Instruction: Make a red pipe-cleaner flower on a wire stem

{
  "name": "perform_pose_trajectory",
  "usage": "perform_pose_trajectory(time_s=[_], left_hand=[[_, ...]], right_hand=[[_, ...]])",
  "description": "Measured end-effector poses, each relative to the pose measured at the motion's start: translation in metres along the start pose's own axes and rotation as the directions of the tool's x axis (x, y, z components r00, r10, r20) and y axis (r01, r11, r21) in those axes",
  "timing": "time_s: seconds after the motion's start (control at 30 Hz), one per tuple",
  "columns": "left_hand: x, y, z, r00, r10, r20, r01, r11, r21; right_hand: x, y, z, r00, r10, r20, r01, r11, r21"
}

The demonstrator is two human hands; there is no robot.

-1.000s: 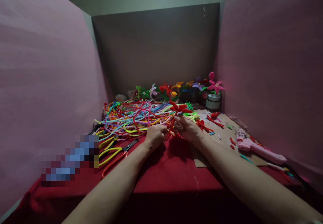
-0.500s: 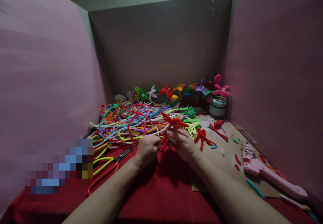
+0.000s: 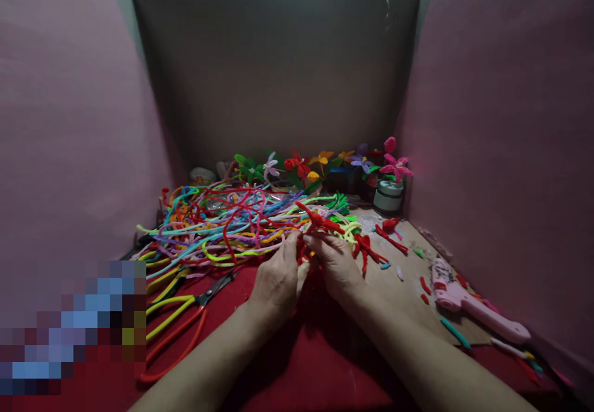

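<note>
Brings left hand (image 3: 277, 277) closer to right hand (image 3: 338, 263) than a moment earlier, pinching red fuzzy flower (image 3: 320, 220) with both.

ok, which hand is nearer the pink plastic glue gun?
Right. The right hand is left of the glue gun, at the red fuzzy piece; the left hand is also at that piece, but farther left of the gun.

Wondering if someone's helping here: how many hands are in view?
2. The right hand holds a red piece near the colourful stems; the left hand is close beside it, at the middle. No other hands show.
</note>
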State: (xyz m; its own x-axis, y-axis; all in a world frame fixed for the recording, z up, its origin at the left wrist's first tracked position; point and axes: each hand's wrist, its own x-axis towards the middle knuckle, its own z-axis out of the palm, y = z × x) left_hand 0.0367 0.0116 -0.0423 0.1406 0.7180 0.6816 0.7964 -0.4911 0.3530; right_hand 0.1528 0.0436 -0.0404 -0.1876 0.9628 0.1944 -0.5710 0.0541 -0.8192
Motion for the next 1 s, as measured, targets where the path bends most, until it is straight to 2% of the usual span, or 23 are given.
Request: perform_pose_trajectory(time_s=[0.03, 0.1, 0.17, 0.23, 0.4, 0.5, 0.6, 0.7, 0.77, 0.83, 0.9, 1.0], left_hand=[[-0.001, -0.001, 0.003, 0.992, 0.116, -0.048, -0.107, 0.982, 0.158], [-0.002, -0.005, 0.004, 0.945, 0.318, -0.082, -0.259, 0.876, 0.408], [-0.001, -0.007, 0.001, 0.906, 0.417, -0.074, -0.322, 0.791, 0.520], [0.000, -0.008, -0.003, 0.903, 0.427, -0.052, -0.339, 0.781, 0.524], [0.002, -0.010, -0.003, 0.935, 0.350, -0.058, -0.303, 0.872, 0.384], [0.003, -0.010, -0.003, 0.962, 0.266, -0.058, -0.242, 0.932, 0.271], [0.004, -0.009, -0.006, 0.984, 0.173, -0.045, -0.170, 0.983, 0.064], [0.007, -0.006, -0.011, 0.999, -0.044, 0.012, 0.046, 0.980, -0.196], [0.009, -0.003, -0.014, 0.969, -0.218, 0.113, 0.245, 0.898, -0.366], [0.012, -0.001, -0.017, 0.910, -0.338, 0.241, 0.415, 0.755, -0.508], [0.015, 0.001, -0.020, 0.854, -0.393, 0.341, 0.520, 0.609, -0.599], [0.017, 0.003, -0.023, 0.799, -0.416, 0.435, 0.594, 0.427, -0.682]], right_hand=[[-0.002, 0.001, 0.003, 1.000, 0.001, -0.018, -0.001, 1.000, -0.004], [-0.007, 0.003, 0.009, 0.999, 0.003, -0.041, -0.003, 1.000, -0.005], [-0.010, 0.004, 0.014, 0.998, -0.004, -0.065, 0.003, 1.000, -0.005], [-0.011, 0.004, 0.015, 0.995, -0.012, -0.096, 0.011, 1.000, -0.008], [-0.010, 0.004, 0.012, 0.995, -0.063, -0.082, 0.061, 0.998, -0.031], [-0.010, 0.003, 0.011, 0.992, -0.089, -0.093, 0.085, 0.995, -0.046], [-0.011, 0.001, 0.010, 0.995, -0.091, -0.046, 0.087, 0.993, -0.083], [-0.010, -0.003, 0.010, 0.995, -0.086, 0.053, 0.092, 0.986, -0.139], [-0.009, -0.006, 0.009, 0.995, -0.057, 0.086, 0.070, 0.984, -0.161], [-0.008, -0.009, 0.009, 0.991, -0.027, 0.128, 0.047, 0.986, -0.158], [-0.007, -0.010, 0.007, 0.986, -0.017, 0.165, 0.044, 0.986, -0.160], [-0.005, -0.010, 0.004, 0.985, -0.002, 0.174, 0.038, 0.978, -0.206]])
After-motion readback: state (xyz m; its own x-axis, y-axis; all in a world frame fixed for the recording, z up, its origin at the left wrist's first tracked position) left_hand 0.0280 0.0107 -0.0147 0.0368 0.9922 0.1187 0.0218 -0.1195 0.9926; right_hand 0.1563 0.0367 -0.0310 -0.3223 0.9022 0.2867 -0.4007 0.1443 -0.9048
